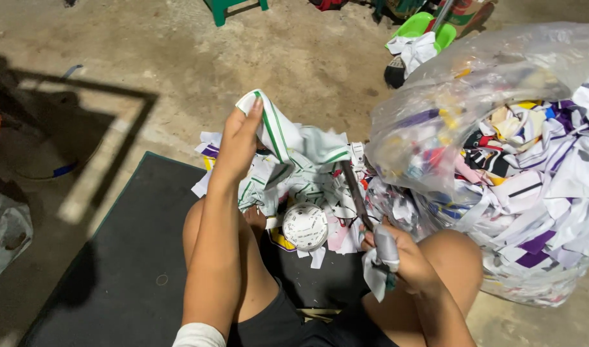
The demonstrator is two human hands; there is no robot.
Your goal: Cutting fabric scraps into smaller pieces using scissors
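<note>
My left hand (238, 142) grips the raised edge of a white cloth piece with green stripes (288, 138), holding it up above a heap of fabric scraps (294, 183). My right hand (397, 254) is closed on the cloth-wrapped handle of a pair of scissors (357, 193), whose dark blades point up toward the striped cloth. A small white scrap hangs from that hand. A round white disc-shaped object (305, 226) lies between my knees, just below the scraps.
A large clear plastic bag (500, 160) stuffed with coloured fabric scraps stands at the right. I sit on a dark mat (133, 257) over a concrete floor. A green dustpan with a brush (418, 38) and a green stool leg (218, 9) are farther off.
</note>
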